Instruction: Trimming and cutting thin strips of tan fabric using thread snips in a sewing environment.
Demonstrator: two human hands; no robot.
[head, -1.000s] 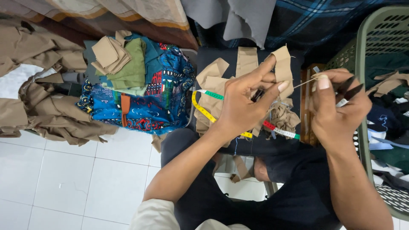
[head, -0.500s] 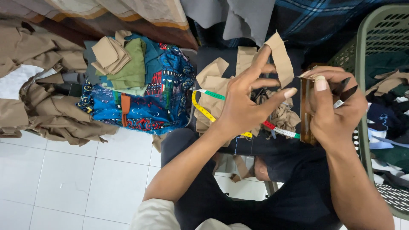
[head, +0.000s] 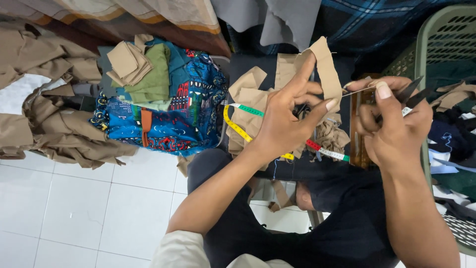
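Tan fabric strip [head: 325, 62] in left hand [head: 287, 124]

To my left on the white tiled floor [head: 74, 208] lies a heap of tan garments [head: 44, 124]. Beside it sits a blue patterned cloth bundle [head: 188, 114], with folded olive fabric [head: 153, 79] and tan pieces [head: 126, 62] on top. A green plastic basket [head: 436, 34] holding dark clothes stands at my right.
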